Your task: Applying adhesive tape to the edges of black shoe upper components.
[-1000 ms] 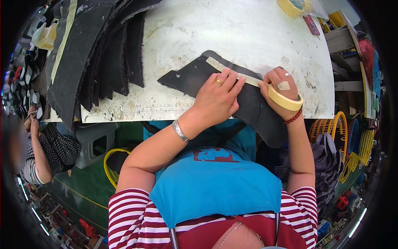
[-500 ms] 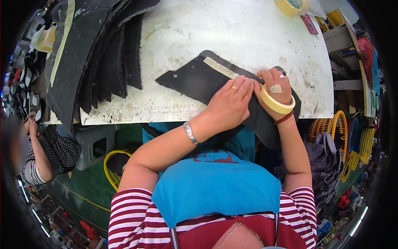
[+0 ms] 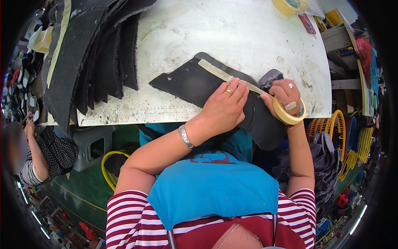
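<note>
A black, curved felt-like piece (image 3: 188, 81) lies across the near edge of the white table (image 3: 215, 29), its right end hanging over the edge. A strip of beige masking tape (image 3: 215, 70) runs along its upper edge. My left hand (image 3: 226, 108) lies flat on the piece, fingertips pressing on the tape. My right hand (image 3: 284, 97) grips the roll of masking tape (image 3: 290, 114) at the piece's right end, with the tape stretched from the roll to the strip.
A stack of black curved pieces (image 3: 89, 50) covers the table's left side. Another tape roll (image 3: 288, 6) lies at the far right corner. A person in a checked shirt (image 3: 41, 153) sits lower left. Yellow baskets (image 3: 331, 128) and shelves (image 3: 344, 37) stand on the right.
My left hand slid to the right along the tape strip toward the roll. My right hand with the roll shifted slightly right and down, drawing out more tape.
</note>
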`<move>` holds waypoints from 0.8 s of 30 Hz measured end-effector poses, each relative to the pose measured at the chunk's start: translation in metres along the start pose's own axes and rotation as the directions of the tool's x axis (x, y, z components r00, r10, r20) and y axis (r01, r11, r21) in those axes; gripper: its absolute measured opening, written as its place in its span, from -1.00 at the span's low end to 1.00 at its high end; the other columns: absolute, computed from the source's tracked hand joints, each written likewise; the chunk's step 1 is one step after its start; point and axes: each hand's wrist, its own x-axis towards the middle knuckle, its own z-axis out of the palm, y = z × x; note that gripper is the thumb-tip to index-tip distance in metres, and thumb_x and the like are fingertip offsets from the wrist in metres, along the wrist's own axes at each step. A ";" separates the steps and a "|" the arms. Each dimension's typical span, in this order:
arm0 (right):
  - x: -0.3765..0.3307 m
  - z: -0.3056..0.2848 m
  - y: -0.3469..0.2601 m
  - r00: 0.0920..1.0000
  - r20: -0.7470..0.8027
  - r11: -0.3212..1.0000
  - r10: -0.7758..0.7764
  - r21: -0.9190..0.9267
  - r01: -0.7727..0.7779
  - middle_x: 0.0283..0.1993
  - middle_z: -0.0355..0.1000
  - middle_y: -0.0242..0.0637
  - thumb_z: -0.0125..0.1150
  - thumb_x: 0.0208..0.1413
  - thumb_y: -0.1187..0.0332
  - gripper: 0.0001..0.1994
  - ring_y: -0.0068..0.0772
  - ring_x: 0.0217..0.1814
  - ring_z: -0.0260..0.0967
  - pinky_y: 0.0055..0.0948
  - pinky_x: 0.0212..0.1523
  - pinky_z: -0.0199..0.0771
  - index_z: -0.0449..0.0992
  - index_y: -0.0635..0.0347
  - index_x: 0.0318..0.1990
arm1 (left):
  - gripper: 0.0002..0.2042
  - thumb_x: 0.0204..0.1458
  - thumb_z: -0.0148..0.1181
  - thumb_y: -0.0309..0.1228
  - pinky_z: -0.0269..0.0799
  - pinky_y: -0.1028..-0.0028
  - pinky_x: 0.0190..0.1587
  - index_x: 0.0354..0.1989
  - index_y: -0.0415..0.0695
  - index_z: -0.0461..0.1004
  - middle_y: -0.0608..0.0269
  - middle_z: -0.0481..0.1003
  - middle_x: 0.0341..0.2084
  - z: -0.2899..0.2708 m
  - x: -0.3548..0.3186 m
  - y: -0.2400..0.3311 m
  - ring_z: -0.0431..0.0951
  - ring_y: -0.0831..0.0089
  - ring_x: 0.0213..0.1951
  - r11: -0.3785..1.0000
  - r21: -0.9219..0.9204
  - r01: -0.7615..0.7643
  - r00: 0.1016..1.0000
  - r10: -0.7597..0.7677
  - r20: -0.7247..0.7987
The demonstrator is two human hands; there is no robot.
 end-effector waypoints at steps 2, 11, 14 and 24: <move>0.002 0.004 -0.001 0.999 0.011 0.995 0.033 0.094 -0.034 -0.28 0.56 -0.18 0.53 -0.08 0.26 -0.73 -0.08 -0.26 0.51 -0.19 -0.19 0.52 0.51 0.14 -0.38 | -0.44 -0.09 0.25 -0.36 0.33 0.18 0.27 0.15 -0.35 0.48 -0.01 0.43 0.18 -0.001 0.001 -0.001 0.38 0.07 0.27 1.000 0.008 -0.008 1.000 0.008 0.011; -0.006 0.014 -0.023 0.981 0.076 0.982 0.178 0.053 -0.182 -0.21 0.61 -0.18 0.50 -0.05 0.28 -0.75 -0.11 -0.23 0.56 -0.23 -0.16 0.56 0.52 0.16 -0.38 | -0.39 -0.10 0.24 -0.27 0.36 0.28 0.06 0.22 -0.22 0.47 0.10 0.46 0.05 -0.013 -0.009 0.005 0.43 0.18 0.07 0.990 0.139 0.014 0.997 -0.023 0.067; -0.005 0.015 -0.028 0.976 0.055 0.974 0.213 0.069 -0.216 -0.24 0.61 -0.22 0.47 -0.02 0.31 -0.79 -0.13 -0.26 0.55 -0.26 -0.18 0.56 0.51 0.16 -0.39 | -0.34 -0.12 0.26 -0.24 0.33 0.31 -0.03 0.26 -0.16 0.46 0.19 0.44 -0.04 -0.018 -0.010 0.008 0.43 0.26 -0.01 0.989 0.147 0.031 0.996 -0.043 0.082; 0.004 0.020 -0.032 0.961 0.099 0.966 0.257 0.017 -0.260 -0.37 0.44 -0.27 0.40 0.02 0.38 -0.83 -0.15 -0.33 0.46 -0.26 -0.30 0.50 0.47 0.11 -0.44 | -0.34 -0.16 0.26 -0.23 0.32 0.29 -0.21 0.23 -0.15 0.47 0.24 0.41 -0.17 -0.022 -0.010 0.010 0.45 0.31 -0.16 0.987 0.147 0.071 0.991 -0.087 0.104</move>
